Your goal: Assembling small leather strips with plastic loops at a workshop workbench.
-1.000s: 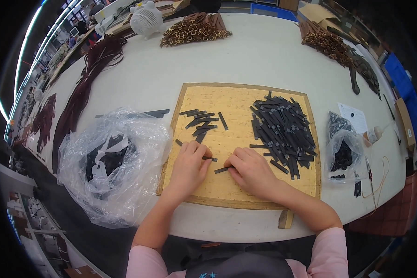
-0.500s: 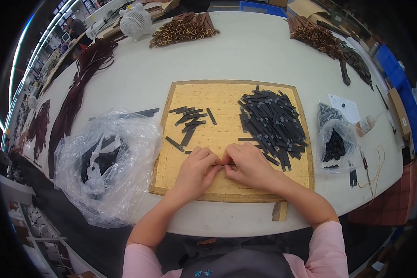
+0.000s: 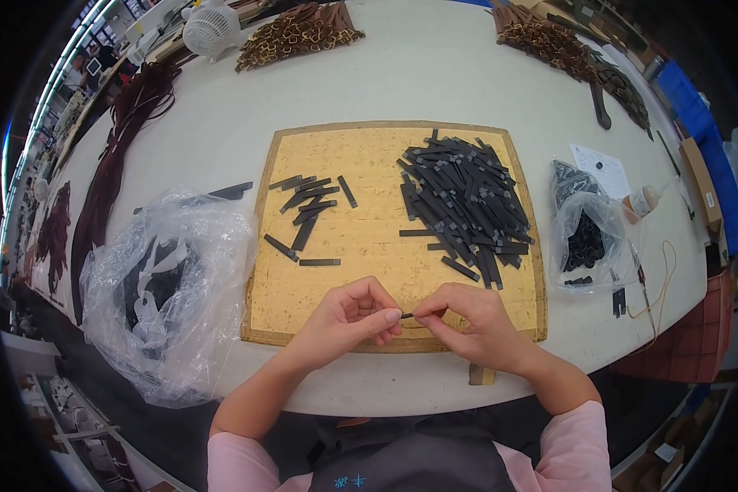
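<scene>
Over the front edge of a tan board, my two hands meet at a short black strip. The strip's left end sits between the thumb and fingers of my left hand. My right hand pinches its right end; the fingertips hide much of it. Beyond my right hand lies a heaped pile of black strips. A smaller scatter of black strips is at the board's left side, with a single strip lying crosswise nearest me.
A large clear plastic bag with dark contents stands left of the board. Right of it are a smaller bag of black loops, a small bottle and a paper sheet. Strap bundles and a white fan stand farther back.
Both hands have come nearer to me, and the left fingers have opened out somewhat around the strip. One strip now lies fully visible at the board's lower left. The whole view has shifted slightly.
</scene>
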Demonstrator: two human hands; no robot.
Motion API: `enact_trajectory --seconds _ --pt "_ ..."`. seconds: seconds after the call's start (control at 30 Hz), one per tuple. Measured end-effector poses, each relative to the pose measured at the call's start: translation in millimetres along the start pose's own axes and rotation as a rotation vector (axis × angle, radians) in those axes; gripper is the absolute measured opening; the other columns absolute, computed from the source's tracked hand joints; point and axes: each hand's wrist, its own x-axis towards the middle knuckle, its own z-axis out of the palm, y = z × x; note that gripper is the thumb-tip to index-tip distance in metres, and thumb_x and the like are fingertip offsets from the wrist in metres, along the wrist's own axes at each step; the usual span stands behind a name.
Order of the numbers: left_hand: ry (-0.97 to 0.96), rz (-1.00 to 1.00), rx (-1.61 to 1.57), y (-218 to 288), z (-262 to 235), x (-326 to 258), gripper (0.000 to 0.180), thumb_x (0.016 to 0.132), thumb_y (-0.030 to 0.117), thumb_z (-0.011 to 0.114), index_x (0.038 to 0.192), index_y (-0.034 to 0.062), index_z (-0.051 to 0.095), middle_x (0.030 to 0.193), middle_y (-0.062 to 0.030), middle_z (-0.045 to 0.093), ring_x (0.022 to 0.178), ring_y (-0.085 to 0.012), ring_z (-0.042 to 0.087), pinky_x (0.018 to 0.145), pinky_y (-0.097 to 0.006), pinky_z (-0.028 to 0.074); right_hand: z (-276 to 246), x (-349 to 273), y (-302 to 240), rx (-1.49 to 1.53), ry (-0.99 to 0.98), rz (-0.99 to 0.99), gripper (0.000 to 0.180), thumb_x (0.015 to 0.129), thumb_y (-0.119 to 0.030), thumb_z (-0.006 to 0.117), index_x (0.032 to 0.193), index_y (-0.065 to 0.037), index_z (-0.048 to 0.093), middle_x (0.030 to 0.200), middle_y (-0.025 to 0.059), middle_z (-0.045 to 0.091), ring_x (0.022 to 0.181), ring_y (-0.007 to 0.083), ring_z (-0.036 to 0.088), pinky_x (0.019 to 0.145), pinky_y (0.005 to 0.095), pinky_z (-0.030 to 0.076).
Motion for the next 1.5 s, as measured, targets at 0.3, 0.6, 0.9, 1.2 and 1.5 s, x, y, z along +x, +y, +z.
enact_trajectory --seconds 0.3,0.6,0.9,1.2,1.5 --pt "0.118 0.307 0.313 -10 4 -2 0.016 0.091 0.002 0.071 0.104 -0.0016 0.063 0.098 -0.0082 0.068 0.091 -0.0143 0.067 0.082 -0.027 0.054 -6 0 4 0.328 -0.013 0.309 0.016 0.099 -0.008 0.060 0.111 0.002 0.065 0.097 0.0059 0.069 0.089 0.0104 0.066 0.083 0.0255 0.052" --pt "-0.050 0.237 0.207 -3 6 -4 0.023 0.095 -0.002 0.060 0.117 -0.0023 0.065 0.104 -0.0095 0.068 0.098 -0.0156 0.067 0.087 -0.028 0.053 0 -2 21 0.610 -0.183 0.389 0.015 0.099 -0.013 0.063 0.106 0.000 0.065 0.089 0.0003 0.067 0.082 0.0049 0.061 0.074 0.0214 0.049" --pt "0.068 0.223 0.515 -7 8 2 0.027 0.095 0.001 0.062 0.122 -0.0024 0.062 0.101 -0.0118 0.069 0.096 -0.0186 0.069 0.086 -0.030 0.055 -1 2 8 0.205 -0.116 0.335 0.010 0.097 -0.008 0.065 0.104 0.000 0.066 0.095 0.0032 0.068 0.085 0.0061 0.062 0.076 0.0233 0.051" --pt "0.034 0.298 0.495 -12 2 3 0.021 0.091 0.004 0.069 0.112 0.0024 0.069 0.107 -0.0100 0.070 0.106 -0.0191 0.066 0.087 -0.032 0.053 -2 0 20 0.563 0.110 0.285 0.013 0.099 -0.012 0.062 0.103 0.001 0.063 0.093 0.0061 0.069 0.085 0.0129 0.067 0.078 0.0262 0.054" --pt "-0.159 0.162 -0.046 -10 6 3 0.017 0.102 0.020 0.056 0.102 0.0081 0.068 0.149 -0.0093 0.045 0.134 -0.0262 0.044 0.109 -0.041 0.036 11 1 21 0.859 -0.314 0.460 0.029 0.105 -0.020 0.054 0.124 0.001 0.062 0.107 0.0106 0.068 0.094 0.0180 0.068 0.087 0.0314 0.056"
